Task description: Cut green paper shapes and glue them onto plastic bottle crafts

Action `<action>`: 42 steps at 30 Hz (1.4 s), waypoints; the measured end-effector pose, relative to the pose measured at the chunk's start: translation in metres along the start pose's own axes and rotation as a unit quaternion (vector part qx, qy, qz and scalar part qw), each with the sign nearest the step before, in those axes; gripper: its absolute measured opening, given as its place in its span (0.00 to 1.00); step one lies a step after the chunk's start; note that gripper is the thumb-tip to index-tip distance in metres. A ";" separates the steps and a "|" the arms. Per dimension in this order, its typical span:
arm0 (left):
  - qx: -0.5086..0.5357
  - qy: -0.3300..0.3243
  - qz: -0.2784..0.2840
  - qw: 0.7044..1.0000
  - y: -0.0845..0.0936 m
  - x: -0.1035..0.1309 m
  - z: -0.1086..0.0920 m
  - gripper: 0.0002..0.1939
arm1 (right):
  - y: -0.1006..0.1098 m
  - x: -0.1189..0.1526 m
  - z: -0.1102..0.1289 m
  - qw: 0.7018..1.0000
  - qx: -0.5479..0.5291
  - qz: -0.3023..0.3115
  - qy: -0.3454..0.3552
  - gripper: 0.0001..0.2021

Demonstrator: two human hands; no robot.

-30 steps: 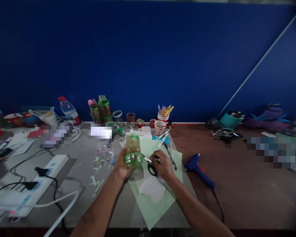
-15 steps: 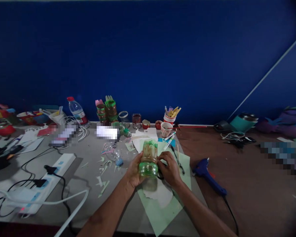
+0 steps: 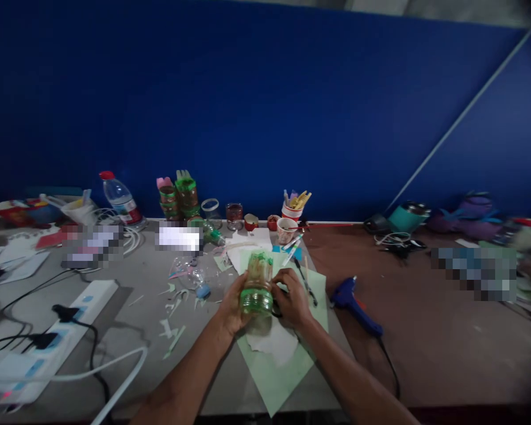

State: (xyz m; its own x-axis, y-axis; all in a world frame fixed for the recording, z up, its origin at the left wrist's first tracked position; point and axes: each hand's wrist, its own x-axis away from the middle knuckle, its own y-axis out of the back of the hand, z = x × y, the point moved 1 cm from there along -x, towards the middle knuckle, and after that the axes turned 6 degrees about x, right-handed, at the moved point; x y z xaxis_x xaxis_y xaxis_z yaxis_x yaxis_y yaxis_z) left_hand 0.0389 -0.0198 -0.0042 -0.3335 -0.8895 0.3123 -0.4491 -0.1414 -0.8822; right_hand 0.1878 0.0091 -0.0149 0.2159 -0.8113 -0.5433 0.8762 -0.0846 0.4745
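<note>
Clear plastic container (image 3: 257, 282), banded and topped in green, is held roughly upright over a pale green paper sheet (image 3: 274, 389). Both bare forearms reach in from the near edge and converge above that sheet. The left hand (image 3: 232, 308) grips the container from its left side, palm turned toward it. The right hand (image 3: 293, 298), knuckles up and fingers curled, grips scissors against the container's right side; one black loop of the scissors (image 3: 276, 310) shows below the fingers, while hand and container hide the blades.

Around the sheet, from large to small: a blue partition (image 3: 248, 106) rises behind it; a grey table (image 3: 146, 321) lies beneath it, with a brown table (image 3: 425, 354) to its right. Well left of the sheet is a white power strip (image 3: 101, 292) with black plugs. Just right of it lies a blue glue gun (image 3: 357, 308). Beyond its far left are a red-capped bottle (image 3: 123, 203) and a green-painted container (image 3: 188, 193). Near its far end stands a printed paper cup (image 3: 287, 232). On the sheet, crowding the space below the hands, rests torn white paper (image 3: 274, 345); a black pen (image 3: 307, 284) lies to the right. Left of the sheet are pale cut scraps (image 3: 174, 342).
</note>
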 end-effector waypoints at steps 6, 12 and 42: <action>0.013 -0.011 -0.041 0.999 -0.001 0.001 -0.011 0.23 | 0.007 -0.006 -0.007 0.998 0.018 -0.067 -0.002 0.06; -0.003 -0.053 -0.064 0.997 -0.008 0.005 -0.015 0.20 | 0.013 -0.011 -0.015 0.994 0.015 -0.109 -0.001 0.06; -0.004 -0.117 -0.058 0.991 0.004 -0.002 -0.013 0.07 | 0.152 0.062 -0.052 0.883 0.408 0.099 -0.209 0.20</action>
State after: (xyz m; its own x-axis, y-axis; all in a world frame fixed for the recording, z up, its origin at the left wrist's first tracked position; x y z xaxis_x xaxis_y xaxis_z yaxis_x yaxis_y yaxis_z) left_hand 0.0272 -0.0126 -0.0039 -0.0779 -0.9443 0.3198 -0.4792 -0.2458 -0.8426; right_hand 0.3562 -0.0240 -0.0122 0.0019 -0.9851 -0.1721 0.1997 -0.1683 0.9653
